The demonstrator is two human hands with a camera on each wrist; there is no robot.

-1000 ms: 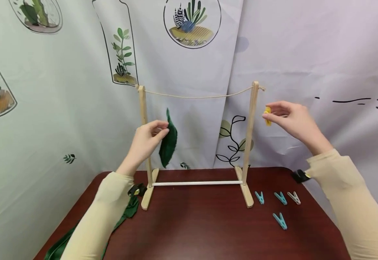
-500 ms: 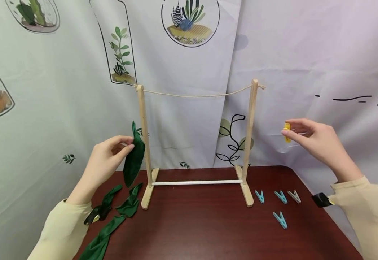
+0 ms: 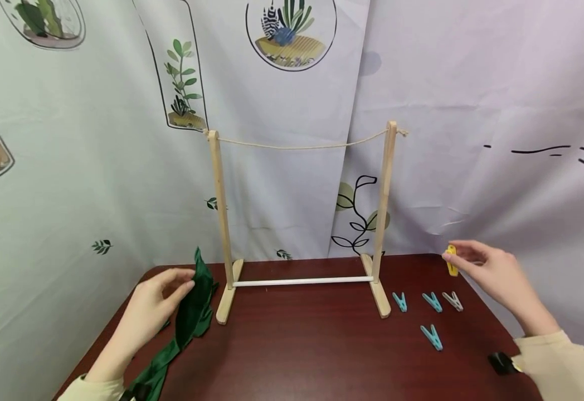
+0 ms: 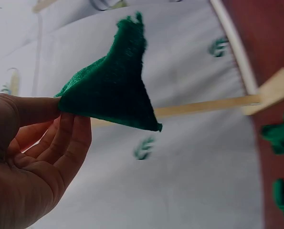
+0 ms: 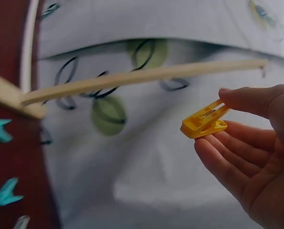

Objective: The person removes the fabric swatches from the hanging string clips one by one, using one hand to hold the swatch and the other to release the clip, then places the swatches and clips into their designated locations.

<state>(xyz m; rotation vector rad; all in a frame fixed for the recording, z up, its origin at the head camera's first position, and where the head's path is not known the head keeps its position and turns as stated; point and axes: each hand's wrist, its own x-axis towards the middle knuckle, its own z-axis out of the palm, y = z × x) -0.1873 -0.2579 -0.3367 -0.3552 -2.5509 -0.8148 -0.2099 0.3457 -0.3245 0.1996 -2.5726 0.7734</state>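
Observation:
Between thumb and fingertips my left hand (image 3: 149,306) pinches a small piece of green cloth (image 3: 191,301), which overlaps other green cloth lying at the table's left side. The left wrist view shows that piece (image 4: 115,83) folded to a point, with a fuzzy edge. Over the table's right edge, my right hand (image 3: 497,278) pinches a yellow clothespin (image 3: 452,262). In the right wrist view the clothespin (image 5: 204,120) sits between thumb and fingers. A wooden stand (image 3: 383,206) with a string (image 3: 292,147) tied between its two posts stands in the middle, out of both hands' touch.
Several clothespins lie right of the stand: blue ones (image 3: 432,337) and a whitish one (image 3: 453,301). A long strip of green cloth (image 3: 159,365) runs along the table's left side. A white rod (image 3: 302,282) joins the stand's feet. A printed curtain (image 3: 282,195) hangs behind the table.
My left hand has moved left and down from beside the string stand, still with the green cloth. My right hand has lowered and shifted right with the yellow clothespin.

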